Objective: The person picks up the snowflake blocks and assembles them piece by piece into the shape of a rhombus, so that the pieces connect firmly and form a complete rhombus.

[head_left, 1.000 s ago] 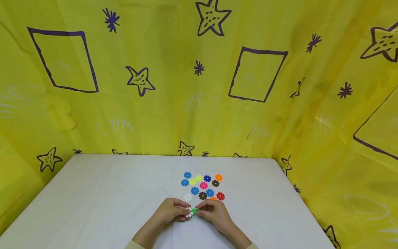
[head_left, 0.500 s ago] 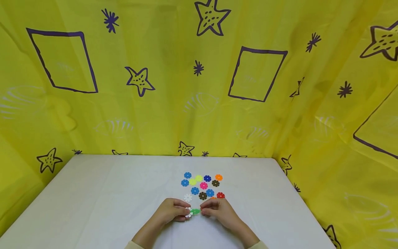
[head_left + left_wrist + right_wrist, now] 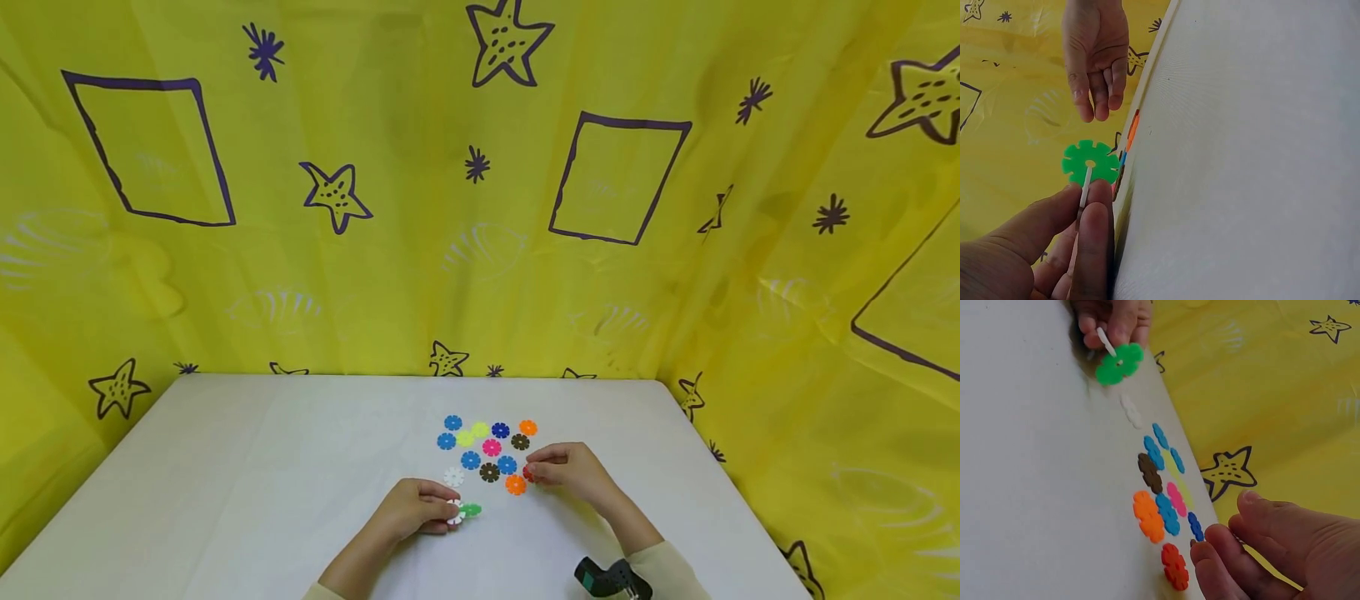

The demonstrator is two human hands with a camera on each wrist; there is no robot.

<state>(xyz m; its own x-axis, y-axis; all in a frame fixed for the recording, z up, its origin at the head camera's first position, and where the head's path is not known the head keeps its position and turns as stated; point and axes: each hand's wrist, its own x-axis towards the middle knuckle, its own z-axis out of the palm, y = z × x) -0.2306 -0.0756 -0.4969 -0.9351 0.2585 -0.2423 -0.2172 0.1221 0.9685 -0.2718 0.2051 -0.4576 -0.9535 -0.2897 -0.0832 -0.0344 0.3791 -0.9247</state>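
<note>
In the head view my left hand (image 3: 412,510) pinches a white notched plastic disc (image 3: 453,520) between thumb and fingers. A green notched disc (image 3: 1105,166) is slotted crosswise into the white one and sticks out beyond the fingertips. My right hand (image 3: 573,472) is over the right side of the loose discs, its fingertips overlapping a red disc (image 3: 529,473) in the head view. From the right wrist, the red disc (image 3: 1174,567) lies on the table just beside the fingers. The thumb and fingers of that right hand (image 3: 1272,550) are apart, with nothing between them.
Several loose discs lie on the white table (image 3: 262,483): an orange one (image 3: 515,484) beside the red, a brown one (image 3: 489,472), a white one (image 3: 453,477), a pink one (image 3: 491,447), plus blue and yellow ones. A yellow patterned curtain (image 3: 405,275) surrounds the table.
My right hand has let go of the green disc and moved right and away from me to the red disc, uncovering the orange one. My left hand stays put with the joined discs.
</note>
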